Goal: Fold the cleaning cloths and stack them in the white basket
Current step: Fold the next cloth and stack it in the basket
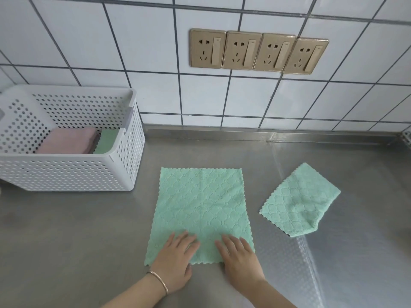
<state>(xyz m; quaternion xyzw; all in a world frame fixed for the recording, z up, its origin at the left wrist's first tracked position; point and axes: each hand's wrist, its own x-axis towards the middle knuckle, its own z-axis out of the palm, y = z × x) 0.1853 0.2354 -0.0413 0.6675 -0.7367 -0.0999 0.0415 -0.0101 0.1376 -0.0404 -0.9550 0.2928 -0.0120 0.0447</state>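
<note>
Over at about nine o'clock on the steel counter point(77, 230) sits the white basket point(73, 172), its perforated walls standing against the tiled wall point(155, 63). Inside it lies a folded pink cloth point(66, 141), and just beside that, toward the basket's right end, a folded green cloth point(106, 141).

At the centre, a green cleaning cloth point(200, 203) is spread flat and square on the counter. The left hand point(175, 261) rests palm down on its near edge at roughly six o'clock, fingers straight and slightly fanned, pinching nothing; a thin bangle point(159, 282) circles that wrist. Just to its right, the right hand point(239, 258) lies the same way, fingers flat and extended on the cloth near its lower right corner. The two hands are close but not touching.

At about three o'clock a second green cloth point(298, 201) lies loosely folded at an angle, apart from the spread one. Up at twelve o'clock, four gold wall sockets point(259, 51) sit in a row on the tiles.
</note>
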